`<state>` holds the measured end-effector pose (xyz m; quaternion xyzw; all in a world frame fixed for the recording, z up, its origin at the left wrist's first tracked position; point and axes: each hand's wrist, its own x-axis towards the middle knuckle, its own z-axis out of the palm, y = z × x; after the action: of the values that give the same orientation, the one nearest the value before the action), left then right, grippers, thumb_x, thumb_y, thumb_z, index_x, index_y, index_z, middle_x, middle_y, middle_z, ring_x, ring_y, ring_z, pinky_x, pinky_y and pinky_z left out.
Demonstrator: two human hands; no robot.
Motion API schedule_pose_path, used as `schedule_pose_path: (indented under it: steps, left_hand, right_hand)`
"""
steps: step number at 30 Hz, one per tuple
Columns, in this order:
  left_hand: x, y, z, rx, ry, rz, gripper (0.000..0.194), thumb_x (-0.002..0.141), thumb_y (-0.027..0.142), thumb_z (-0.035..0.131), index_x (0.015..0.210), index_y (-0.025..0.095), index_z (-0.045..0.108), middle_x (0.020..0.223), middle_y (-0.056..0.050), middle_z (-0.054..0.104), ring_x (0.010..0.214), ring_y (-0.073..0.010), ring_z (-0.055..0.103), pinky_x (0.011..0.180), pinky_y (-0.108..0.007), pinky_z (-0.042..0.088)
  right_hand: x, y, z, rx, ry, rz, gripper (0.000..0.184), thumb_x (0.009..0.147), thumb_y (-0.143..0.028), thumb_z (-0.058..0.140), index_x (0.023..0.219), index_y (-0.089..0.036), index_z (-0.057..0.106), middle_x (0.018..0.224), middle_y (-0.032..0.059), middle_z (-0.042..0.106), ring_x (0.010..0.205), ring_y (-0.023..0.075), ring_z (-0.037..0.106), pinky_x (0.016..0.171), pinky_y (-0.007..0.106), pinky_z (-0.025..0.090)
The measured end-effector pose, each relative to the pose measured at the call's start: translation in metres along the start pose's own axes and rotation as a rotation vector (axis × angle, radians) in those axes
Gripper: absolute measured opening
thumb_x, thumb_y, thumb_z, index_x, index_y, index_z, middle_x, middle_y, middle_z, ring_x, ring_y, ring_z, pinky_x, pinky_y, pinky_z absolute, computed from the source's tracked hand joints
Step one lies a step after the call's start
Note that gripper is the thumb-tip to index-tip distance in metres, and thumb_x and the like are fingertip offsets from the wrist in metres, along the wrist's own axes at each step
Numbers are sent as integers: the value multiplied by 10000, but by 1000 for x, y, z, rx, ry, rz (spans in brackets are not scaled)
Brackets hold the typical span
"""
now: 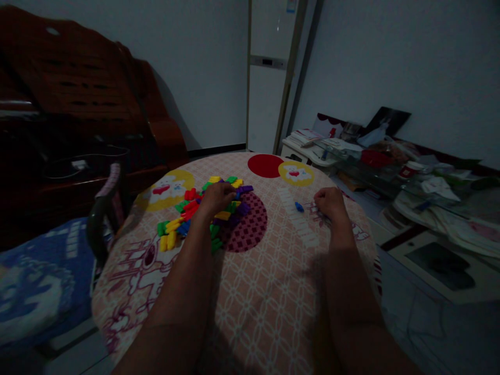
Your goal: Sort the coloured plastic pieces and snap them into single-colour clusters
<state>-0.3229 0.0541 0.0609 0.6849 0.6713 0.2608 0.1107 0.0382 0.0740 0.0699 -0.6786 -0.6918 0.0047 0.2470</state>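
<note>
The left hand (217, 198) is lowered over the pile of colored pieces (191, 209); whether 1 is grasped cannot be told. Red, yellow, green, blue and purple are mixed in the small, chunky pieces. The right hand (330, 203) is clenched on the tablecloth (269, 281), near 1 blue piece (299, 207).

On the table (265, 291), the pile of pieces (190, 211) lay toward eleven o'clock, a lone piece (299, 207) toward one; a chair (98, 224) stood toward ten.

home living room, carved wooden bench (78, 78), cloth-covered round table (273, 281), cluttered side cabinet (422, 250)
</note>
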Motion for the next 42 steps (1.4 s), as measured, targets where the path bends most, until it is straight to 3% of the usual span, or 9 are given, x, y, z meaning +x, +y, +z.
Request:
schedule_pose_path:
  steps: [5,11,15,19,24,27,30,35,42]
  left_hand:
    - [1,-1,2,19,-2,9,278,816,263,617,1025,219,795,909,-57,783,927,-238,718,883,-316,538]
    - [1,-2,2,7,18,38,269,805,267,622,994,201,802,916,-83,784,902,-259,717,866,-333,542]
    - [0,-1,2,7,29,40,268,805,260,619,992,206,803,918,-79,786,906,-254,716,855,-325,540]
    - [0,0,0,10,15,22,278,809,267,619,1009,208,802,933,-78,787,909,-253,714,850,-328,538]
    - [0,1,-1,18,6,10,290,804,269,619,1023,214,801,940,-69,788,925,-256,713,867,-331,534]
    - [1,-1,-1,18,10,8,285,804,271,620,1018,220,801,942,-67,787,925,-257,715,856,-325,533]
    - [0,-3,-1,25,12,14,283,814,277,611,1022,227,797,946,-66,785,924,-252,715,844,-318,530]
    - [0,-2,-2,16,5,5,287,813,280,601,1014,220,796,905,-68,782,911,-258,714,833,-327,530]
    - [0,-8,-2,-25,26,3,304,783,320,604,992,220,801,838,-59,779,877,-248,713,790,-303,527]
  right_hand:
    - [-1,2,6,-56,-67,33,258,771,-110,537,814,-136,790,820,110,760,801,195,688,771,252,473]
    - [-4,-28,43,-93,-132,-145,288,938,-173,475,995,-136,754,1057,138,741,999,216,655,884,275,436]
    - [-13,-39,61,-145,-218,-155,253,964,-231,518,1064,-120,722,1145,166,701,1063,224,620,910,286,415]
    - [-20,-47,61,-143,-265,-127,220,943,-292,589,1019,-143,732,1132,149,706,1057,222,620,883,289,419]
    - [-18,-53,55,-2,-266,-193,181,884,-226,635,1009,-161,749,1074,111,735,1025,203,644,886,283,435]
    - [-11,-44,47,133,-205,-157,243,818,-148,635,1032,-150,751,994,93,751,939,194,671,866,286,465]
    - [-2,-24,30,206,-63,-2,270,761,-127,629,1007,-135,741,872,78,751,793,185,682,764,279,495]
    - [4,16,2,94,98,133,162,721,-132,631,830,-147,751,837,106,753,809,213,696,781,298,505]
    - [3,38,8,-124,108,192,160,721,-115,613,773,-159,758,826,139,746,855,265,695,831,366,528]
